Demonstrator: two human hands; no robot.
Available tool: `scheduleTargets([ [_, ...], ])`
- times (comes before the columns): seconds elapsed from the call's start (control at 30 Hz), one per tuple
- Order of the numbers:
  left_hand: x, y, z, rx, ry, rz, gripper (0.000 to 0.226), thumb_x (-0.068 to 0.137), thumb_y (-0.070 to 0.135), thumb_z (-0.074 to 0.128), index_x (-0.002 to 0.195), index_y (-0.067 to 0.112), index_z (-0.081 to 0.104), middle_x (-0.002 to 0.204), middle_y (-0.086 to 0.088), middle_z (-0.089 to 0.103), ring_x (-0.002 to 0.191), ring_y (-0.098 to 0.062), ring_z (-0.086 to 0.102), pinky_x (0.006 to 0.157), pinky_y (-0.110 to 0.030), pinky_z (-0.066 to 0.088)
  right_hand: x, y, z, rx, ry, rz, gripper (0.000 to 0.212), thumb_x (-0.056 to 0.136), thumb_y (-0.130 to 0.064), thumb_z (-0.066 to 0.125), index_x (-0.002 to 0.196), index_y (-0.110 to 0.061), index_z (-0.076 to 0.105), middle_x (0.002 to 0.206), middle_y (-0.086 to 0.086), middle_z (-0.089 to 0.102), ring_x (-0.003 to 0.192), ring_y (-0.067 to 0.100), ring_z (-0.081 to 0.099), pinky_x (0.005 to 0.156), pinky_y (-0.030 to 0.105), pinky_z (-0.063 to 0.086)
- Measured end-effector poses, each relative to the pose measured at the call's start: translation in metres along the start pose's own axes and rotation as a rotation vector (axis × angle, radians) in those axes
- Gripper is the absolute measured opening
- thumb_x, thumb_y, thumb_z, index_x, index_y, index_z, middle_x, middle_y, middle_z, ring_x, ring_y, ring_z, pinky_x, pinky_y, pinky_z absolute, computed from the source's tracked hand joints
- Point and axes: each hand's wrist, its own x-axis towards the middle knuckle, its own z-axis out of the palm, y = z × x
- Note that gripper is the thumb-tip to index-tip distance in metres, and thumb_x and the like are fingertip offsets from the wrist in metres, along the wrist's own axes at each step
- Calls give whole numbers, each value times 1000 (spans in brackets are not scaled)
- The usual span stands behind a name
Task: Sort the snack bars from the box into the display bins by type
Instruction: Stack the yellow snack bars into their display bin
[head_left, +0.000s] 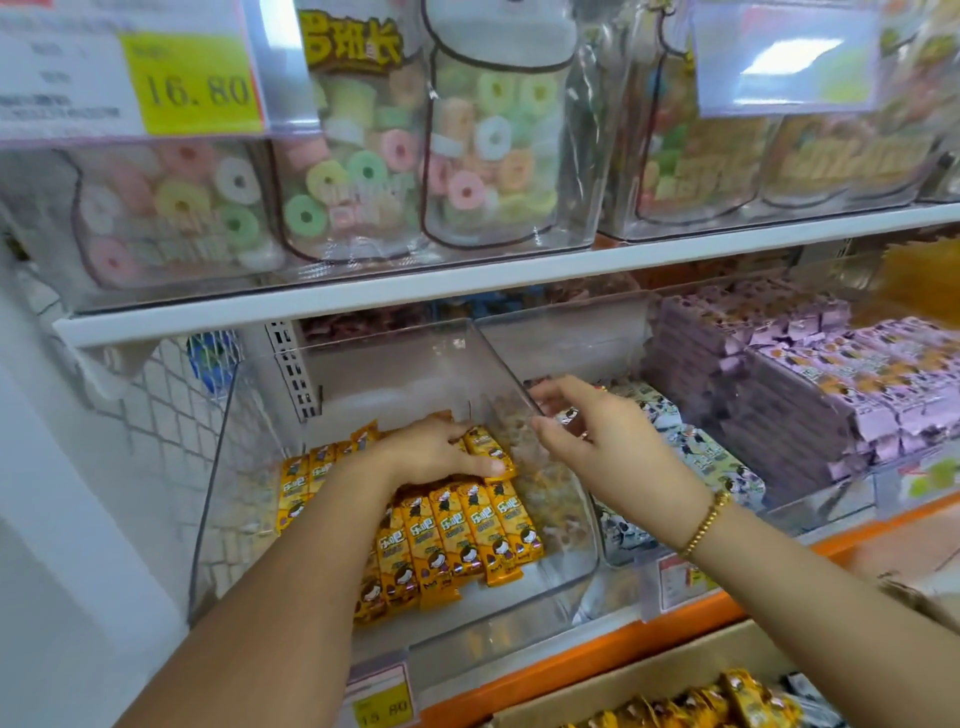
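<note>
Directly beneath the gripping left hand (431, 452) lie yellow snack bars (467, 525).

A slim bracelet of small round gold-coloured beads (706, 525) circles the right wrist. Just beyond the bracelet, the right hand (592, 431) shows a small gold and red glint at the base of a finger, too blurred to call a ring. On the bracelet's near side the right forearm (831, 613) is bare to the frame edge. Well left of the bracelet, the left hand (431, 452) and left forearm (291, 587) are bare, the thumbnail short and plain.
</note>
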Motion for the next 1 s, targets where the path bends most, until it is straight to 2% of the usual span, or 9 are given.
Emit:
scheduleTargets([
  [0.1, 0, 2, 5, 98, 192, 18, 79, 76, 62, 64, 142, 25, 41, 145, -2, 44, 128, -21, 46, 102, -29, 37, -1, -2, 4, 62, 26, 33, 31, 94, -24, 56, 123, -16, 58, 104, -5, 62, 71, 8, 56, 68, 22, 41],
  [0.23, 6, 5, 14, 183, 336, 46, 71, 80, 51, 67, 142, 28, 42, 140, -1, 51, 123, -21, 51, 97, -30, 42, -3, -1, 6, 70, 56, 52, 30, 94, -26, 54, 123, -19, 58, 103, -6, 61, 69, 7, 57, 59, 13, 37],
  [0.33, 12, 4, 16, 278, 273, 9, 71, 83, 54, 62, 145, 28, 37, 148, -4, 40, 131, -24, 43, 101, -33, 38, -3, -3, 8, 88, 58, 66, 30, 95, -26, 54, 124, -19, 58, 104, -6, 61, 71, 7, 57, 61, 17, 38],
  [0.5, -3, 7, 14, 408, 98, -29, 62, 98, 53, 31, 152, 29, 11, 160, -7, 3, 147, -25, 5, 118, -40, 14, -5, -5, 6, 146, 68, 102, 26, 94, -23, 55, 119, -18, 60, 96, -9, 60, 65, 3, 54, 58, 16, 37],
  [0.63, -35, 19, 7, 291, 177, -34, 52, 100, 39, 42, 146, 18, 34, 149, -9, 39, 134, -26, 39, 108, -33, 34, -7, -12, 0, 99, 25, 108, 28, 96, -23, 52, 122, -17, 59, 99, -7, 60, 67, 4, 57, 54, 8, 35],
  [0.7, -62, 23, 4, 283, 243, -69, 47, 97, 37, 49, 139, 18, 45, 139, -8, 51, 123, -25, 51, 100, -32, 42, -8, -18, -5, -47, 1, 99, 27, 95, -19, 53, 120, -14, 61, 103, 2, 64, 85, 18, 62, 68, 20, 45],
  [0.83, -140, 25, 9, 318, 387, -154, 34, 94, 39, 50, 120, 18, 59, 114, -7, 66, 104, -25, 60, 79, -31, 46, -7, -47, -2, -516, 116, -167, 24, 55, 2, 73, 75, -10, 70, 78, 9, 65, 71, 31, 58, 59, 32, 46],
  [0.9, -181, 21, 19, 309, 472, -145, 38, 96, 39, 46, 130, 22, 52, 116, -4, 65, 106, -23, 59, 81, -31, 47, -7, -73, 4, -464, -24, -196, 25, 64, 4, 64, 82, -11, 71, 81, 9, 67, 79, 32, 61, 65, 34, 47],
  [1.0, -231, 12, 38, 194, 582, -58, 41, 98, 34, 41, 139, 33, 40, 119, 6, 62, 104, -13, 60, 85, -29, 48, 8, -98, 28, -154, -270, 5, 22, 88, -12, 57, 106, -14, 69, 105, 9, 69, 101, 27, 63, 86, 32, 48],
])
